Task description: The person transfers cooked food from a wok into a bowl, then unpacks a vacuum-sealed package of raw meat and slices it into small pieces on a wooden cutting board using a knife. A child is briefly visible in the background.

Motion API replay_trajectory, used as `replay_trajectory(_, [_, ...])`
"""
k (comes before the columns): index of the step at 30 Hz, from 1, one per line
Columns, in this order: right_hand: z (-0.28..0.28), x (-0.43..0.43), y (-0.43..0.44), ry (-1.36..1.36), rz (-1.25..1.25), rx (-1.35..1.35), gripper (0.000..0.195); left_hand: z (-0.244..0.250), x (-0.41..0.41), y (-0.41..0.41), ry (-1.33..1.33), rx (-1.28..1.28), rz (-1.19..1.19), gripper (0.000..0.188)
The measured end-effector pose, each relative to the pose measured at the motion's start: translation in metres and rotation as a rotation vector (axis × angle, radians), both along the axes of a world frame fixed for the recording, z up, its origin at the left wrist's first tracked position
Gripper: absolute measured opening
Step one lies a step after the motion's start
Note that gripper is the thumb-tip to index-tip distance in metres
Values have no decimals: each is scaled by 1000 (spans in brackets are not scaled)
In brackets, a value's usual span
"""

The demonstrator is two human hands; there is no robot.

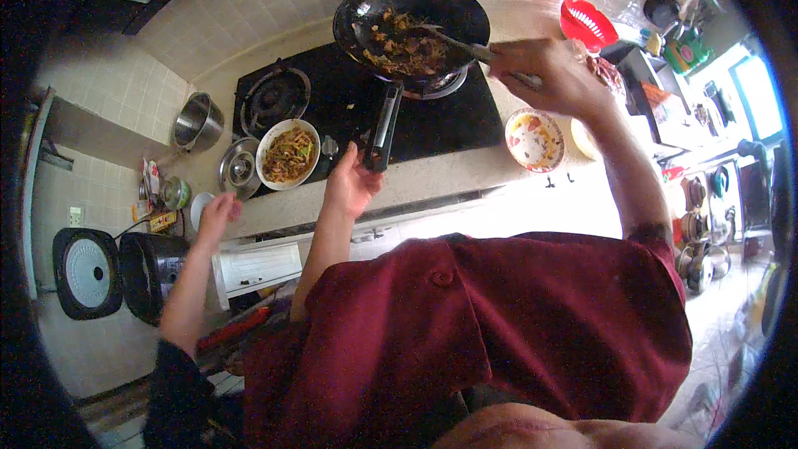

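Note:
A black wok (458, 6) sits over the right burner with browned chopped food (411, 50) inside. My right hand (552, 75) grips a metal cooking spatula (458, 43), whose blade dips into the food. Beside the end of the wok's long handle (384, 128) is my left hand (355, 181), palm up with the thumb apart from the fingers. Whether it touches the handle is hard to tell. To its left, a white bowl (260, 165) of cooked shredded food stands at the hob's front edge.
Another person's hand (218, 215) reaches in from the left near a white dish (199, 207). A metal lid (238, 168) and steel pot (198, 121) stand left of the black hob (436, 131). On the right are a stained patterned bowl (533, 140) and a red plastic basket (586, 25).

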State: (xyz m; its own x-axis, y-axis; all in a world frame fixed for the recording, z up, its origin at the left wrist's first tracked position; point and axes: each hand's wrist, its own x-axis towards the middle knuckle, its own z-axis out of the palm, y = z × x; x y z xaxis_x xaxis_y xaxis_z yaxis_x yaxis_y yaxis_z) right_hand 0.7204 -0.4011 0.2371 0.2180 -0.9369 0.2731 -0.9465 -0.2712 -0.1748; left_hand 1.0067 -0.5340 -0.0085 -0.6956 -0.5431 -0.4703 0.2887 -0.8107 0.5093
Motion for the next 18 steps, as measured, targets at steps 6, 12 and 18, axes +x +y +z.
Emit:
replay_trajectory(6, [-26,3,13,-16,146,203,16,-38,-10,9,-83,45,57,40])
replay_trajectory(12, [-88,-56,-12,-57,14,-51,22,-76,-17,28,-107,126,67,31])
replay_trajectory(18, [-134,-30,-35,-103,66,-21,32,-91,-41,78,-169,62,129,22])
